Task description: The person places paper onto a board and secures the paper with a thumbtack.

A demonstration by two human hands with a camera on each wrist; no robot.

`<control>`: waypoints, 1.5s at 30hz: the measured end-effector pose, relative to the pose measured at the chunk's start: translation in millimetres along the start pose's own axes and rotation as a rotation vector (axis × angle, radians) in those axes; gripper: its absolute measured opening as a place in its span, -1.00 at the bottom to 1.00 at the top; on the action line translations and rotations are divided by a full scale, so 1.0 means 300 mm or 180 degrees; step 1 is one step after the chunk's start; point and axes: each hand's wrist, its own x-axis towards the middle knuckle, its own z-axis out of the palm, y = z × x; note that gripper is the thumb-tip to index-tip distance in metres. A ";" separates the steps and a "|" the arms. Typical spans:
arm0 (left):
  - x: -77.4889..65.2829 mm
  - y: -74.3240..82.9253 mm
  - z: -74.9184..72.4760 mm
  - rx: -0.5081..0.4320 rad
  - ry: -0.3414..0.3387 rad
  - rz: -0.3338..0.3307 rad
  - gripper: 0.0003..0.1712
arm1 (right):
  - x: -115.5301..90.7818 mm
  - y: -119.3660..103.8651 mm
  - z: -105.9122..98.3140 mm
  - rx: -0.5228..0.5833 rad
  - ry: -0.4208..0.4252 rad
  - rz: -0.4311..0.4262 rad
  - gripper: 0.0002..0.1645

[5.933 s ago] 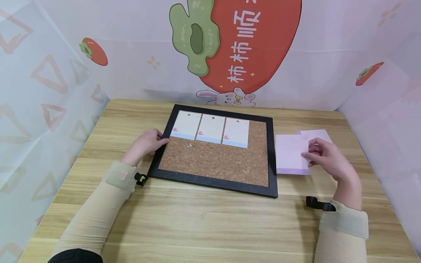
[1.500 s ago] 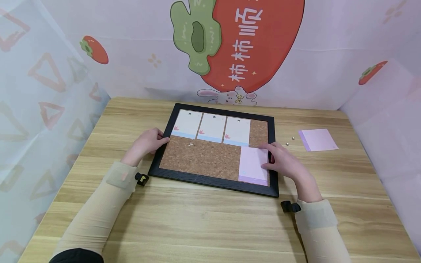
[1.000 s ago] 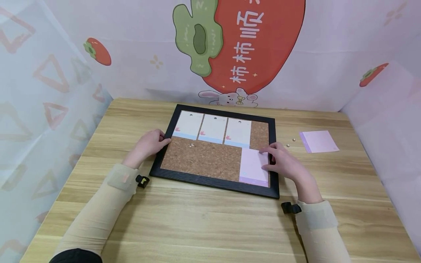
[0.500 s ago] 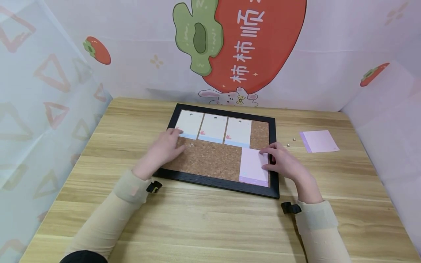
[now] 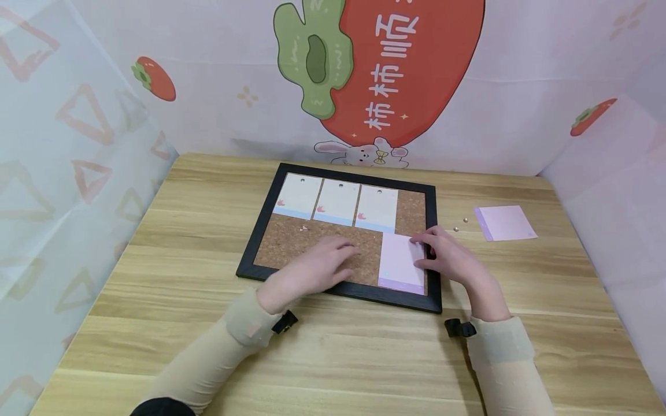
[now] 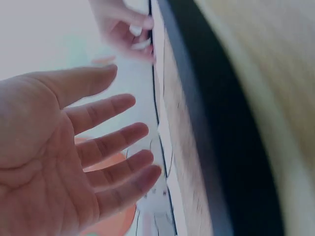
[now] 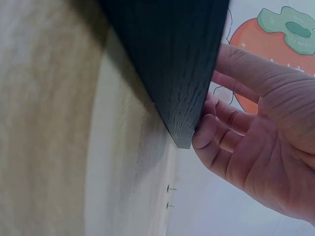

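Observation:
My left hand [image 5: 312, 267], fingers spread and loosely bent, is over the lower middle of the cork board [image 5: 283, 240], left of a lavender note card [image 5: 399, 266]. Nothing is in its palm in the left wrist view. At the board's right side, my right hand [image 5: 451, 257] holds that card down by its right edge, thumb and index fingertips on it. Its other fingers curl beside the black frame [image 7: 172, 73] in the right wrist view. Three white cards [image 5: 298, 196] with blue bottom strips are pinned in a row along the board's top.
Another lavender card [image 5: 506, 223] lies on the wooden table [image 5: 333, 358] to the right. Two small silver-headed pushpins [image 5: 465, 220] are between it and the frame. Tiny white bits [image 5: 304, 228] lie on the cork below the first white card. A printed backdrop [image 5: 218, 115] closes off the back.
My right hand has brought a lavender card from the right onto the board's lower right and stays there. My left hand has let go of the frame's left side and moved right across the cork.

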 end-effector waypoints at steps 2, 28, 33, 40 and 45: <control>0.019 0.024 0.025 0.0173 0.0021 0.0069 -0.51 | 0.000 0.002 -0.002 -0.0003 -0.0018 -0.0006 -0.45; 0.159 0.149 0.122 0.0720 -0.0416 -0.0422 -0.38 | -0.010 0.024 -0.028 0.0065 -0.0334 -0.0050 -0.32; 0.160 0.155 0.110 0.0625 -0.0478 -0.0475 -0.37 | -0.013 0.055 -0.044 0.0325 -0.0279 -0.0153 -0.36; 0.164 0.167 0.109 0.0643 -0.0415 -0.0457 -0.40 | -0.082 0.152 -0.134 0.0465 0.0516 0.0011 -0.45; 0.154 0.161 0.107 0.0546 -0.0342 -0.0334 -0.42 | -0.123 0.230 -0.161 0.0344 0.0830 0.0273 -0.48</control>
